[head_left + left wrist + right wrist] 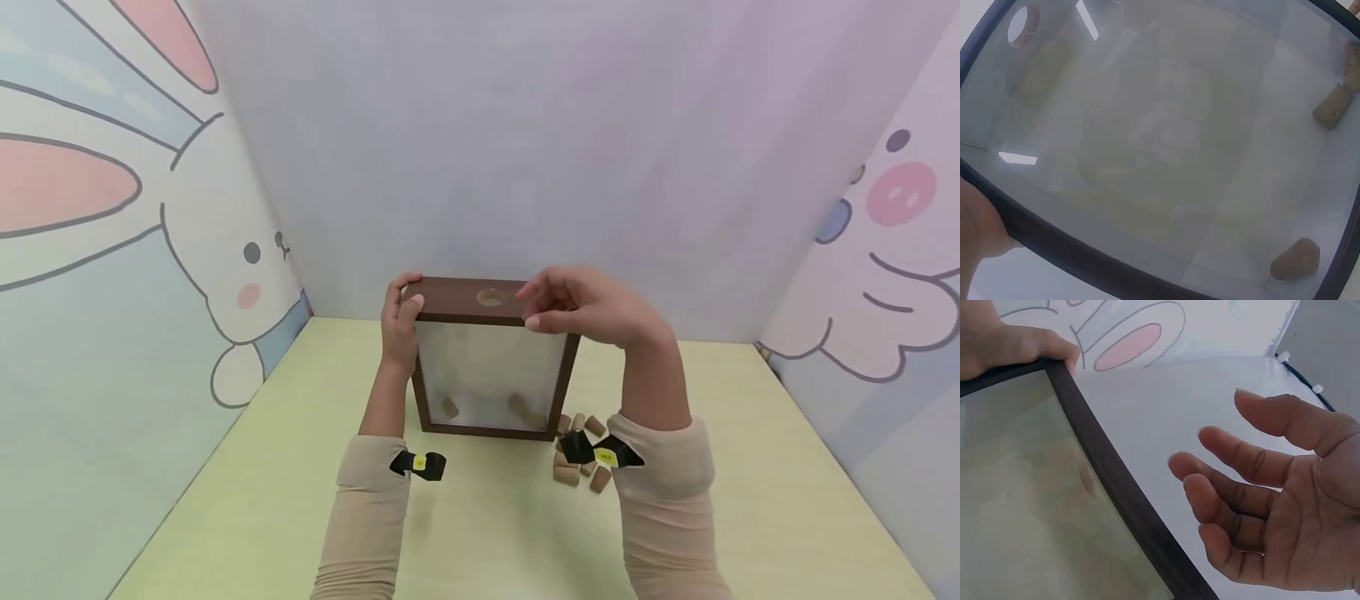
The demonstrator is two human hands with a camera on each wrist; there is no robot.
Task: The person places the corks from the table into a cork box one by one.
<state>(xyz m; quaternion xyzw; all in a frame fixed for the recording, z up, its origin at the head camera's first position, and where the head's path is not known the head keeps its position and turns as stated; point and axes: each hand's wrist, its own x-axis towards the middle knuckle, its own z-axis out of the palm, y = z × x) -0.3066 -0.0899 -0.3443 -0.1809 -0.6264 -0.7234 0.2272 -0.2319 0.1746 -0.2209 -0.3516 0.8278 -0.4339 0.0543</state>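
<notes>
A dark brown wooden shadow box [450, 298] with a clear front pane stands upright, a round hole [491, 297] in its top edge. At its upper left corner, my left hand [400, 325] grips the frame, thumb on the near side. My right hand [581, 307] hovers by the upper right end of the box, fingers loosely bent. In the right wrist view its palm and fingers [1235, 453] hold nothing. Behind the pane, a cork [1295, 259] lies near one bottom corner, and another cork [1333, 107] lies beside a third near the other.
Several loose corks [566, 474] lie on the pale yellow-green tabletop [480, 517], right of the box and partly behind my right wrist strap. A plain pale curtain [510, 150] hangs behind; cartoon-printed panels [82, 350] stand on both sides.
</notes>
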